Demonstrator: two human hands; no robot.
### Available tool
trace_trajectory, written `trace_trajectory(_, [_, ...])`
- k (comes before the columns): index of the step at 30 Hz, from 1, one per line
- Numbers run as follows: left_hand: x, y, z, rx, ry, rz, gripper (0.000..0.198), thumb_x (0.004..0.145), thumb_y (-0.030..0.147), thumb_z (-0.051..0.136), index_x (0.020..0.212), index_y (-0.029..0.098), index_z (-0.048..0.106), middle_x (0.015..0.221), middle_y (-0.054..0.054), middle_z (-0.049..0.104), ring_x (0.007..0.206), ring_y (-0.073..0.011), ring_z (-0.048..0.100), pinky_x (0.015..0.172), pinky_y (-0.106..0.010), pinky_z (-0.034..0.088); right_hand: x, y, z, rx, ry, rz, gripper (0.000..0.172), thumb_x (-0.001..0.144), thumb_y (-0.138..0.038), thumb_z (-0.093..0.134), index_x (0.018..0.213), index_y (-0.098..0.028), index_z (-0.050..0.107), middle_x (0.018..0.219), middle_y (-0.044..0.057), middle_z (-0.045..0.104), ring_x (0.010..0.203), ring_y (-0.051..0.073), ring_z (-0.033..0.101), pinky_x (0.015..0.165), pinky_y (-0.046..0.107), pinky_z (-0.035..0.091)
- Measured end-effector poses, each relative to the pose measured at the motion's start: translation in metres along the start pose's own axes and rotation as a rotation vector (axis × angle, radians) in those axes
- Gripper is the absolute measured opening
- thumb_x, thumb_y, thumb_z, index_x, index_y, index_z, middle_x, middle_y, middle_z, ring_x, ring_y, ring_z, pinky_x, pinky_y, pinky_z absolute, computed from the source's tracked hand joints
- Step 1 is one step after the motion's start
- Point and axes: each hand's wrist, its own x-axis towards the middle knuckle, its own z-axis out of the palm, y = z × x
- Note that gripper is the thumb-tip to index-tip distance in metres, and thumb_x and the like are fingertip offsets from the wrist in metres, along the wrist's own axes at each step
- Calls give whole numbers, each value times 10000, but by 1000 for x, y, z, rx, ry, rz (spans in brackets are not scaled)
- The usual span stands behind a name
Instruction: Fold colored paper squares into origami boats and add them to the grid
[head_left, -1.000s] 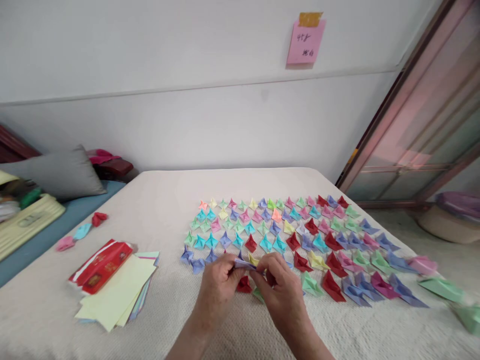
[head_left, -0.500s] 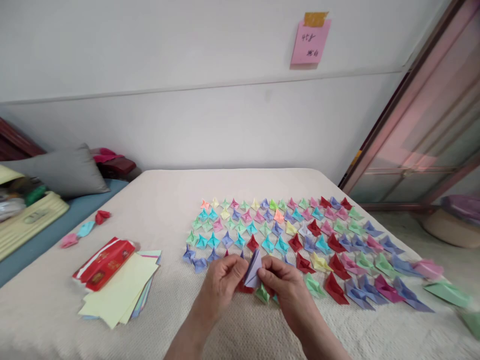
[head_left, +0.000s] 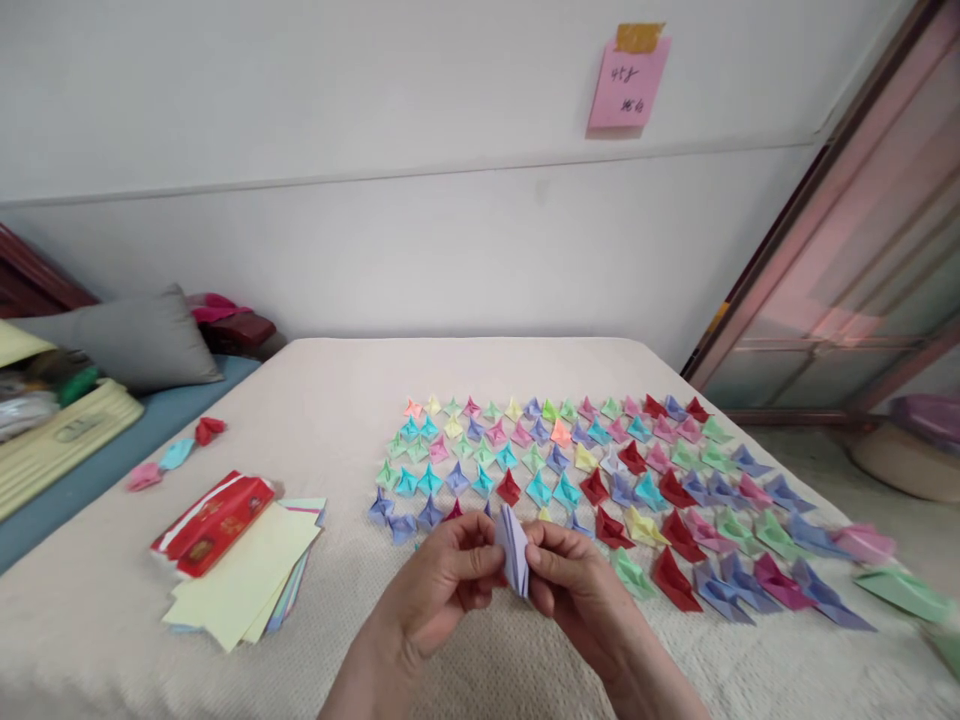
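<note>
A small folded piece of lavender origami paper (head_left: 513, 552) stands upright between my two hands, low in the middle of the view. My left hand (head_left: 457, 572) pinches its left edge between thumb and fingers. On the other edge, the thumb and forefinger of my right hand (head_left: 574, 570) are closed. Layered folds show along the paper's lower part. Behind and around my hands lie rows of folded paper boats (head_left: 565, 490) in red, blue, green, pink and yellow; my hands hide a few of them.
A red packet (head_left: 214, 523) rests against a stack of coloured paper sheets (head_left: 251, 570) on the left of the covered table (head_left: 337, 400). Three crumpled-looking paper pieces (head_left: 176, 455) lie beyond it. A grey cushion (head_left: 150, 340) is at far left, a pink note (head_left: 628, 85) on the wall.
The lavender paper has turned from a slanted triangle to a narrower upright shape, its layers facing me. Both hands have shifted slightly lower. The view has moved a little.
</note>
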Motion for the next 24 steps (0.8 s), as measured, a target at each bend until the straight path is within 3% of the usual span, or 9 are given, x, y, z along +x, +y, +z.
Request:
trace_trajectory(4, [2,1,-4,-50,-24,-42,318,666,262,844,712,156,548,566,44,514,415,-39,393,379,-171,167,1,-1,-1,45,21,0,248,676,-313,834,620,-151,655,435,-24,579,353,51,438,428,184,243])
trace_trajectory(8, [1,1,-1,31,62,-45,317,675,280,822,683,165,527,570,30,550,446,-65,472,404,-171,275,3,0,-1,42,38,-26,279,696,-303,829,591,-162,612,498,-45,557,409,53,445,443,179,295])
trace_trajectory(11, [0,0,2,110,105,58,289,682,239,802,669,163,523,680,16,589,561,-81,536,495,-180,364,4,1,0,-23,68,-76,271,692,-249,833,584,-166,598,561,-41,553,494,72,466,484,183,342])
trace_trajectory(14, [1,-1,3,224,156,143,283,683,217,776,641,166,500,877,-19,645,608,-87,536,508,-201,364,5,0,2,-129,118,-160,284,675,-248,829,557,-167,583,770,9,621,650,112,538,563,205,404])
trace_trajectory(17, [4,-3,1,356,240,212,299,655,205,770,604,170,477,925,-41,659,627,-101,546,531,-219,383,6,-2,4,-262,212,-244,278,646,-265,832,553,-172,587,914,37,627,732,143,560,603,231,432])
trace_trajectory(21, [8,-3,1,429,260,286,249,641,189,740,635,178,491,857,-39,668,645,-125,577,575,-242,419,9,1,4,-383,300,-361,270,615,-291,839,619,-197,587,722,-13,589,589,117,499,531,232,402])
trace_trajectory(24, [8,-3,3,393,248,280,195,669,191,705,752,186,528,818,-31,690,644,-140,602,581,-252,439,10,5,3,-373,286,-330,285,635,-345,821,754,-217,597,573,-66,530,470,101,452,454,222,359])
